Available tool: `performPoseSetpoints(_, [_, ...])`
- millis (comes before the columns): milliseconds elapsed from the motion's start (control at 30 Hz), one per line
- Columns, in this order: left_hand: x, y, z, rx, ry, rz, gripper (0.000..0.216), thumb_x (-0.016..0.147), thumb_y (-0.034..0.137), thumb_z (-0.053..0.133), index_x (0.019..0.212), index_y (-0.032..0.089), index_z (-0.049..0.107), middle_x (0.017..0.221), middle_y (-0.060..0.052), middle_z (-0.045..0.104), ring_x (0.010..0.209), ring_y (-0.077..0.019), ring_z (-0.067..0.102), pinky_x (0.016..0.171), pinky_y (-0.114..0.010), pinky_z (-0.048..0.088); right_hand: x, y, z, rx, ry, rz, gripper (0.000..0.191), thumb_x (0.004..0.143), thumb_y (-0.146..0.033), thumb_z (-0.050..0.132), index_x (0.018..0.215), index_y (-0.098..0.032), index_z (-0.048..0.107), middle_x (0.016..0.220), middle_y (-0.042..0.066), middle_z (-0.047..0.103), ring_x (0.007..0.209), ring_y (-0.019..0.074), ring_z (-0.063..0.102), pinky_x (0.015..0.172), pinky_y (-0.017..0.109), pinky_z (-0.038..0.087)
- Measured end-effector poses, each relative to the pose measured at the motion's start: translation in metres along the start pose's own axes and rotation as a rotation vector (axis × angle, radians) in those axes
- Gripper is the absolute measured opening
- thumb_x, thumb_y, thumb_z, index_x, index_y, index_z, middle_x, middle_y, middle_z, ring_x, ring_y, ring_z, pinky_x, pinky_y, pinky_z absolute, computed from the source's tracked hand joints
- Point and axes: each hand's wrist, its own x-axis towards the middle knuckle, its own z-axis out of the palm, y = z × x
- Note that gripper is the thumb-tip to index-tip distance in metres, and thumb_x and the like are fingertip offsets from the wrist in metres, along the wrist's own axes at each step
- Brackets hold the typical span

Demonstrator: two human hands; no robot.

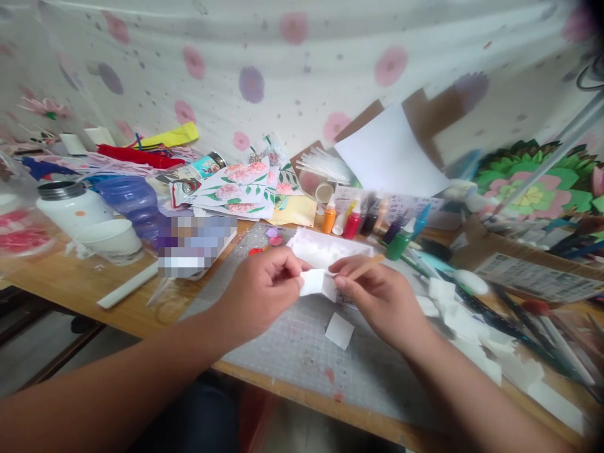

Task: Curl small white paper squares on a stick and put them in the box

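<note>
My left hand (262, 289) and my right hand (380, 296) meet over a grey gridded cutting mat (292, 346). Both pinch a small white piece of paper (317, 282) between thumbs and fingers, one hand on each side. A thin wooden stick (365, 265) also lies along my right fingers. Another small white paper square (340, 330) rests on the mat just below my hands. A white tray (330, 246) sits right behind them.
Small paint bottles (353, 220) stand behind the tray. White paper scraps (472, 327), pens and brushes lie to the right. A white jar (70, 204), a white cup (111, 239) and a blue bottle (129, 198) stand at the left. Floral cloth hangs behind.
</note>
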Motion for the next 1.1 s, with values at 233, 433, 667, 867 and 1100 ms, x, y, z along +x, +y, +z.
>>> performPoseSetpoints(233, [-0.005, -0.002, -0.003, 0.444, 0.117, 0.29, 0.01, 0.074, 0.01, 0.056, 0.069, 0.017, 0.061, 0.08, -0.002, 0.075, 0.074, -0.0151, 0.068, 0.068, -0.024, 0.049, -0.004, 0.0, 0.0, 0.302, 0.11, -0.122, 0.012, 0.083, -0.016, 0.067, 0.074, -0.024, 0.069, 0.089, 0.001, 0.073, 0.098, 0.0177, 0.067, 0.084, 0.035, 0.055])
performPoseSetpoints(433, [-0.006, -0.001, -0.001, 0.51, 0.103, 0.442, 0.011, 0.078, 0.009, 0.057, 0.074, 0.017, 0.064, 0.084, 0.0, 0.076, 0.076, -0.0122, 0.07, 0.07, -0.021, 0.05, -0.006, -0.01, 0.003, 0.298, 0.019, -0.178, 0.015, 0.081, -0.01, 0.069, 0.079, -0.024, 0.074, 0.079, 0.0, 0.073, 0.097, 0.0164, 0.068, 0.087, 0.032, 0.056])
performPoseSetpoints(667, [-0.002, -0.003, 0.005, 0.28, 0.0, 0.306, 0.004, 0.079, 0.015, 0.061, 0.083, 0.017, 0.061, 0.079, 0.0, 0.069, 0.072, -0.0119, 0.065, 0.067, -0.022, 0.051, -0.007, -0.011, 0.005, 0.081, 0.121, -0.28, 0.013, 0.08, -0.009, 0.07, 0.076, -0.02, 0.073, 0.076, 0.002, 0.074, 0.086, 0.0159, 0.071, 0.078, 0.029, 0.057])
performPoseSetpoints(867, [0.0, -0.003, 0.009, 0.097, -0.104, 0.127, 0.007, 0.085, 0.021, 0.058, 0.079, 0.017, 0.06, 0.069, 0.001, 0.065, 0.065, -0.0118, 0.061, 0.061, -0.023, 0.047, -0.01, -0.016, 0.003, 0.087, 0.117, -0.286, 0.013, 0.079, -0.008, 0.07, 0.082, -0.019, 0.075, 0.086, 0.005, 0.074, 0.086, 0.0163, 0.07, 0.078, 0.03, 0.057])
performPoseSetpoints(1100, [0.002, 0.0, 0.006, 0.086, -0.1, 0.124, 0.005, 0.08, 0.017, 0.063, 0.076, 0.017, 0.066, 0.068, 0.003, 0.063, 0.061, -0.0098, 0.055, 0.057, -0.021, 0.042, -0.009, -0.008, 0.004, 0.506, 0.132, -0.265, 0.017, 0.084, -0.013, 0.067, 0.088, -0.027, 0.076, 0.086, 0.003, 0.073, 0.09, 0.0209, 0.067, 0.077, 0.042, 0.059])
